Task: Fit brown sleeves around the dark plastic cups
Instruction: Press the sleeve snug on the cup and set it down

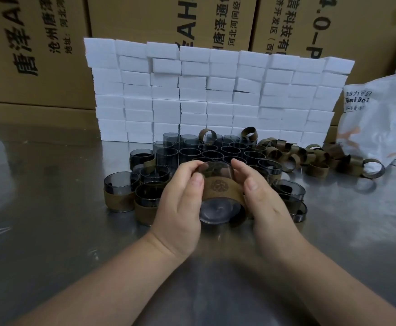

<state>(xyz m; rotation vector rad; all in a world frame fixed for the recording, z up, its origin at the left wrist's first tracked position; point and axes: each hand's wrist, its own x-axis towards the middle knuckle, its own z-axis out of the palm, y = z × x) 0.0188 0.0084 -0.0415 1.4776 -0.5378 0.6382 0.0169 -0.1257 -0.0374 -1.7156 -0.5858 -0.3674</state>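
Note:
Between both hands I hold a dark plastic cup (218, 170) tipped on its side, its base facing me. A brown sleeve (222, 189) with a stamped emblem wraps its middle. My left hand (180, 203) grips the cup's left side and my right hand (263, 203) grips the right side. Behind stand several bare dark cups (212, 155) in rows. Sleeved cups (118, 191) sit at the left and right of my hands. A pile of loose brown sleeves (314, 158) lies at the right.
The work surface is a shiny metal table (51, 231). A wall of stacked white foam blocks (215, 90) stands behind the cups, with cardboard boxes (39, 55) further back. A white plastic bag (376, 118) sits at the far right.

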